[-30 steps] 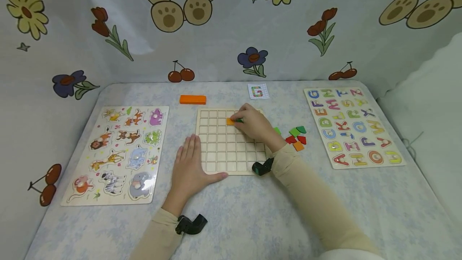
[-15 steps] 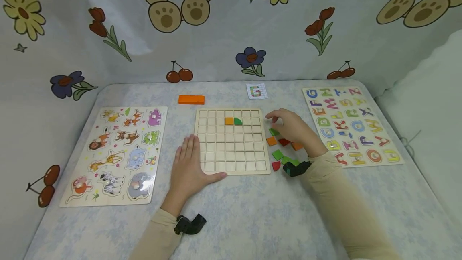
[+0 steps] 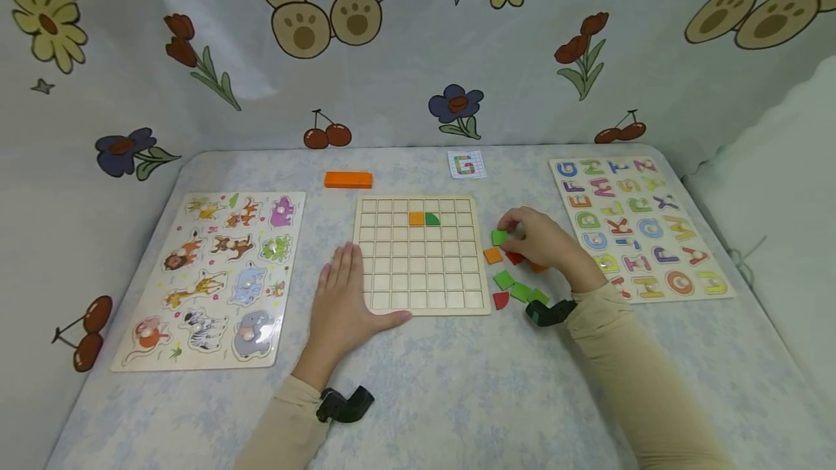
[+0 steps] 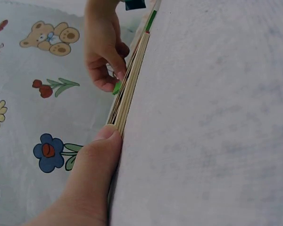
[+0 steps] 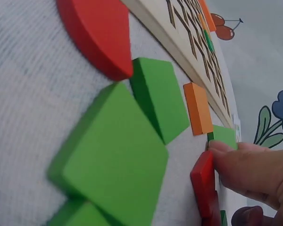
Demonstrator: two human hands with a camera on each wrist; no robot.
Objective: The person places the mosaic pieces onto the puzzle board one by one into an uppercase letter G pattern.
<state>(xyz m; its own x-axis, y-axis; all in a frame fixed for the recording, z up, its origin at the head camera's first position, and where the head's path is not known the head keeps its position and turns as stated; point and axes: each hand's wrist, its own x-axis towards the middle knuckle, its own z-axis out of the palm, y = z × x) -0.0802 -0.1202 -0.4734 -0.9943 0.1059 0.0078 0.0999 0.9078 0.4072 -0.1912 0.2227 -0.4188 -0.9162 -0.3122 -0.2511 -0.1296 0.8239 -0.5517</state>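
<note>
My left hand (image 3: 339, 303) lies flat at the left edge of the wooden grid board (image 3: 418, 267), thumb along its near edge. In the left wrist view the thumb (image 4: 92, 162) presses on the board's side. An orange square tile (image 3: 416, 218) and a green quarter-round tile (image 3: 432, 219) sit side by side in the board's second row. Right of the board, my right hand (image 3: 545, 241) pinches a green square tile (image 3: 499, 237) between thumb and fingers. In the right wrist view that green tile (image 5: 225, 136) shows at the thumb tip, beside an orange tile (image 5: 198, 109).
Loose green squares (image 3: 503, 280), a red quarter-round tile (image 3: 501, 300) and other pieces lie right of the board. A patterned card (image 3: 466, 165) and an orange bar (image 3: 349, 180) lie behind it. An animal puzzle (image 3: 222, 238) is at left, a letter puzzle (image 3: 636, 227) at right.
My right hand has let go of the green quarter-round tile on the board, moved right to the loose pieces and taken hold of a green square tile. The left hand stays put.
</note>
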